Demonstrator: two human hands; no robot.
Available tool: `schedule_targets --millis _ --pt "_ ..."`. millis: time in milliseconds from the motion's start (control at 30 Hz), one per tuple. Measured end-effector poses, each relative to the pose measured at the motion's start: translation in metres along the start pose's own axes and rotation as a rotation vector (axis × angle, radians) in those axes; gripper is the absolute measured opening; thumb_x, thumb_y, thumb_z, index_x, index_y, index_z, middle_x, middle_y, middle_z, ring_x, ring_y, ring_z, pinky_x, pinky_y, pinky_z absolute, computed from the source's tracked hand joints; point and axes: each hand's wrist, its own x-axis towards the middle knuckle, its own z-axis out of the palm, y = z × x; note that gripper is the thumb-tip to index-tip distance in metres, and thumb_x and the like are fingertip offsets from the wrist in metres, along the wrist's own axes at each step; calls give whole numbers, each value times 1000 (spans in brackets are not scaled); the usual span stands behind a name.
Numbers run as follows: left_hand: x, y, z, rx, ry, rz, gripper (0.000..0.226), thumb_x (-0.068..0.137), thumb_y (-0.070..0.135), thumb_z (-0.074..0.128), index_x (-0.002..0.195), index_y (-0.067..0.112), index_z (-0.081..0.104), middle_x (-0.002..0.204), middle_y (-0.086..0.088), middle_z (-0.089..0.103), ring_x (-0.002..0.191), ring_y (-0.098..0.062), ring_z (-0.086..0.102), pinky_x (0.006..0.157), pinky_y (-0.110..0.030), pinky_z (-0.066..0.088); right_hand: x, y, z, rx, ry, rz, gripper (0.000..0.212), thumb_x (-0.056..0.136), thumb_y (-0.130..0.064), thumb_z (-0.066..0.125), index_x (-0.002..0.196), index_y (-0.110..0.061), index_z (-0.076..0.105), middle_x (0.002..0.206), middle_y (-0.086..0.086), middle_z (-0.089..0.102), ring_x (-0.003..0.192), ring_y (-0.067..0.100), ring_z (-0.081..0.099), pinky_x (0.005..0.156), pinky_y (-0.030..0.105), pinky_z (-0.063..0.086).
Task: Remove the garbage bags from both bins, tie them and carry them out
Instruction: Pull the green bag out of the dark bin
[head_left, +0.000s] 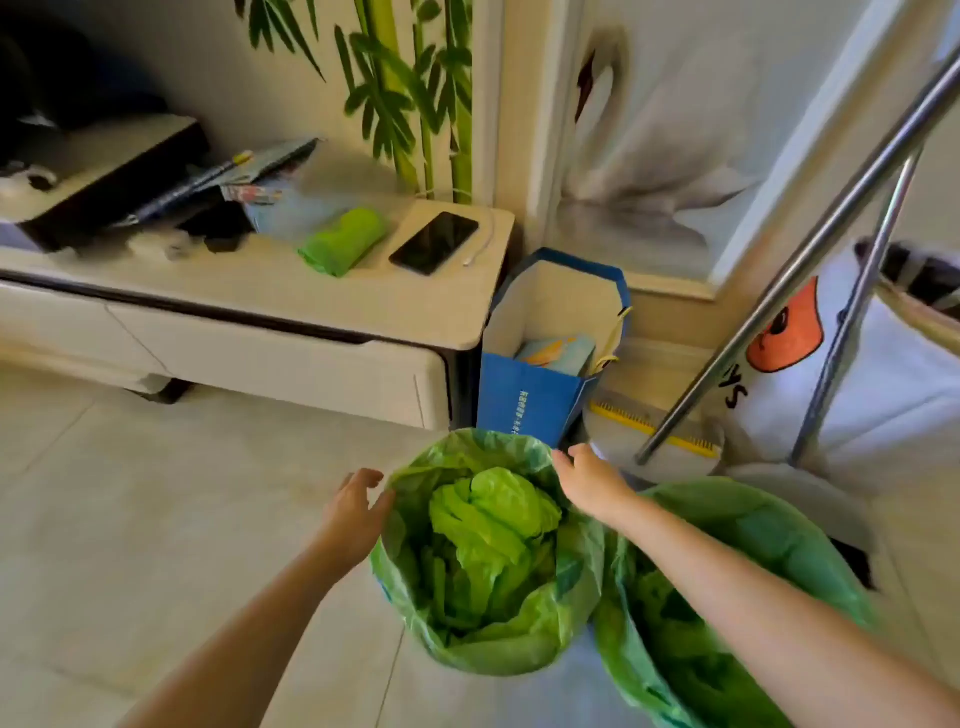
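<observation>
Bin liners: I see thin, crinkled green plastic film on the left bin's bag (483, 561) and the right bin's bag (727, 597).
Rack poles (810, 249): shiny bare metal.
Phone (434, 242): glossy black glass, at the cabinet's (291, 291) right corner.
Paper bag (530, 405): matt blue.
Floor (130, 493): smooth pale tile.

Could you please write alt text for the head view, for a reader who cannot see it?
A person's left hand and right hand reach to opposite sides of the rim of a green garbage bag lining a bin on the tiled floor, with a second green-lined bin beside it on the right. Behind stand a blue paper bag and a low cabinet holding a phone.
</observation>
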Motion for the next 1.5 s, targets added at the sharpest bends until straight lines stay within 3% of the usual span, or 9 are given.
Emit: schedule_targets --millis 200,333,433,533,667,767,900,1367,1500 --pt "9 -8 18 -231 -247 -204 40 96 50 42 110 17 62 107 -15 69 93 -32 68 77 -47 59 52 23 9 325 -200 262 73 93 -58 20 151 -16 8 161 8 12 145 31 22 115 48 26" --pt "-5 -15 8 -366 -409 -324 57 88 71 32 115 31 62 110 -3 71 97 -26 69 72 -41 59 42 28 5 444 -229 305 43 100 -29 28 131 -1 35 126 24 53 113 38 55 92 52 50" --pt "-13 -20 6 -469 -484 -372 68 89 72 24 113 24 66 112 -8 69 95 -31 68 74 -41 58 32 27 -2 409 -246 271 17 99 -10 30 94 -1 44 91 23 56 95 39 60 72 51 55" --pt "-21 -24 8 -544 -436 -412 68 92 66 28 111 14 68 112 -17 67 91 -34 66 81 -44 57 31 28 -2 391 -200 248 14 97 -3 30 92 -1 43 90 21 55 90 39 61 64 49 55" --pt "-31 -26 8 -598 -396 -457 62 94 59 36 110 8 67 106 -18 67 87 -33 65 78 -42 56 33 36 2 305 -143 164 40 92 -7 41 131 -4 37 121 14 48 110 38 54 80 47 54" --pt "-40 -24 3 -678 -399 -471 50 96 47 46 106 3 67 95 -18 64 76 -30 64 70 -39 58 20 33 -3 156 -42 83 9 90 -11 52 96 -6 47 92 11 48 84 27 54 66 36 49" --pt "-52 -22 -6 -655 -426 -497 32 91 29 63 104 1 67 80 -12 63 60 -22 62 56 -29 57 -5 22 -11 -40 17 -33 38 88 -15 60 61 -14 33 58 2 30 49 17 34 49 27 31" --pt "-47 48 -45 -407 8 -160 9 90 9 58 94 11 49 73 -6 56 60 -18 57 50 -26 47 -11 -5 -30 76 333 -275 42 90 -4 45 54 -17 28 55 4 24 55 20 25 63 31 21" --pt "-52 44 -45 -258 51 -61 10 89 8 56 83 7 48 74 -13 54 63 -26 56 57 -35 52 -32 1 -33 24 386 -386 29 93 -12 46 68 1 53 66 17 51 63 26 45 62 33 32"
